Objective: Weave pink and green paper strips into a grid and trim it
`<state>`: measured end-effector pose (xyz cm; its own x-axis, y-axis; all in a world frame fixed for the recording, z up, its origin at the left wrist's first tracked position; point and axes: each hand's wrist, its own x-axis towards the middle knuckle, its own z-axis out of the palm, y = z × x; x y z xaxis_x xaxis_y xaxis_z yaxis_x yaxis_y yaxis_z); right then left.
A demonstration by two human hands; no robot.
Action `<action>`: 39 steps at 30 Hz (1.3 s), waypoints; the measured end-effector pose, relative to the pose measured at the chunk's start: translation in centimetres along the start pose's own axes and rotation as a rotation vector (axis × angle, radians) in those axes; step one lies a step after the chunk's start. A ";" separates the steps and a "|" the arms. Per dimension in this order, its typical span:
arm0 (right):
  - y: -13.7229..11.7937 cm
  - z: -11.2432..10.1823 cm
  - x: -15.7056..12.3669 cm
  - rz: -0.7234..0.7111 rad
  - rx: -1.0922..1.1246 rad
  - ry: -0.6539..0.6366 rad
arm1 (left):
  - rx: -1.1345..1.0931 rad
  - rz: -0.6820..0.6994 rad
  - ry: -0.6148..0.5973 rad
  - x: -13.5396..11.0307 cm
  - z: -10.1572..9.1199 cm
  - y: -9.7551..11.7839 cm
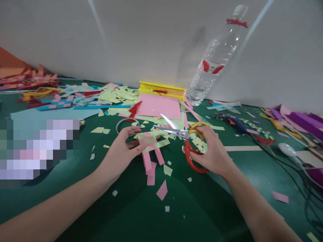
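A woven mat of pink and light-green paper strips (152, 143) lies on the green table (176, 215), its loose pink ends trailing toward me. My left hand (123, 149) pinches its left edge with curled fingers. My right hand (210, 151) grips scissors (181, 134) with red and yellow handles; the blades are spread apart and point left over the mat's upper right side. Small paper offcuts lie scattered around both hands.
A clear plastic bottle (214, 64) stands behind near the wall, beside a pink sheet (158, 106) and a yellow box (161, 89). Piles of coloured strips lie at far left (75, 95) and right (290, 121). Black cables (290, 168) run along the right.
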<state>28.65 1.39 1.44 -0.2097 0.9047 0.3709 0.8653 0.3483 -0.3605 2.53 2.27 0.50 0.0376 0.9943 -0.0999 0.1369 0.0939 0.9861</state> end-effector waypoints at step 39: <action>0.7 -0.2 0.1 -0.370 -0.350 0.356 | -0.672 -0.411 0.025 0.3 -0.2 0.2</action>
<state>29.34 1.64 1.38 -0.4118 0.5814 0.7018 0.8749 0.4677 0.1259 2.40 2.64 0.71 0.0908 0.8733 -0.4786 -0.4930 0.4570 0.7403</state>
